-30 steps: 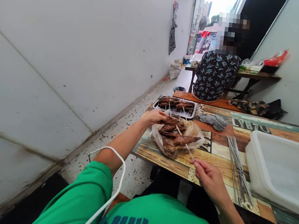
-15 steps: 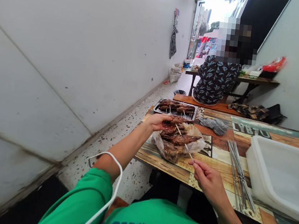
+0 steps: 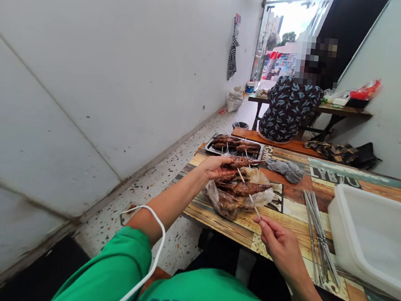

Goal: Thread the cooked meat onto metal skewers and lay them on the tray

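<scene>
My left hand (image 3: 217,167) is closed around a dark brown, glossy piece of meat (image 3: 243,162) with a tapered end pointing right. Between the fingers of my right hand (image 3: 275,236) is the lower end of a thin metal skewer (image 3: 255,207). The skewer runs up and left through a second piece of meat (image 3: 244,190) and reaches the piece in my left hand; whether its tip has gone in there is hard to see. Below both pieces lies a clear plastic bag (image 3: 266,196) with more brown meat in it.
A metal tray (image 3: 208,147) with skewered meat stands at the table's far left. Several bare skewers (image 3: 316,231) lie beside a white plastic tub (image 3: 337,219) on the right. A grey cloth (image 3: 285,170) rests behind the bag. Further off, a person (image 3: 289,110) sits facing away.
My left hand and its piece of meat have shifted slightly to the right. My right hand keeps its hold on the skewer almost unmoved.
</scene>
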`<move>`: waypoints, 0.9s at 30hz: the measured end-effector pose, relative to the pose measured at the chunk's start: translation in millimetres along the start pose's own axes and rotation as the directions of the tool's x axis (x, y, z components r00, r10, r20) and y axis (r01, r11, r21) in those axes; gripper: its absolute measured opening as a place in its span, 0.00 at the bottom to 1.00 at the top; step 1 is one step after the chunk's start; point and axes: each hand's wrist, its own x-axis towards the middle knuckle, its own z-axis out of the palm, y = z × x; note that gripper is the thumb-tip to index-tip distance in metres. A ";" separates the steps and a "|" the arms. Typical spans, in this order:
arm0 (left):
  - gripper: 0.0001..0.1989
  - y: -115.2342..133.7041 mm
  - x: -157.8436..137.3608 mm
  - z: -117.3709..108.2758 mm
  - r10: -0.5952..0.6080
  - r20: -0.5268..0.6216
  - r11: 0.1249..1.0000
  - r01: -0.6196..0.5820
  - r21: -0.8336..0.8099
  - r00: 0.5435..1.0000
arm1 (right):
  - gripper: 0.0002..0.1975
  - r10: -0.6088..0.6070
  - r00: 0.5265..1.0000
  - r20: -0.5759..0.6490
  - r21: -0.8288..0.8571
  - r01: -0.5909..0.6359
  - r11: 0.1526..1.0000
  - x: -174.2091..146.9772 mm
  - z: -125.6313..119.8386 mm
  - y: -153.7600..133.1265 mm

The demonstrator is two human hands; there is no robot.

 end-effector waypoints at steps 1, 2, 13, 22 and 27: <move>0.08 -1.0 -0.8 0.8 0.009 0.002 1.000 -0.009 0.008 1.000 | 0.31 -0.001 1.000 0.004 -0.005 0.001 1.000 0.1 -0.4 1.5; 0.09 -1.9 -1.7 1.7 0.017 0.008 1.000 -0.017 0.015 1.000 | 0.31 -0.002 1.000 0.007 -0.012 0.002 1.000 0.2 -0.9 3.2; 0.12 -3.6 -4.7 10.6 -0.073 -0.078 0.995 0.068 -0.067 0.994 | 0.25 -0.060 0.996 -0.072 -0.040 0.057 0.998 0.7 -3.0 6.7; 0.13 -3.6 0.1 8.8 -0.073 -0.069 0.986 0.062 -0.153 0.995 | 0.26 -0.059 0.997 -0.042 -0.002 0.059 0.998 4.3 -2.9 10.9; 0.12 -1.6 2.7 8.7 -0.059 -0.066 0.985 0.048 -0.165 0.996 | 0.26 -0.083 0.996 -0.045 0.012 0.084 0.996 2.9 -2.5 15.3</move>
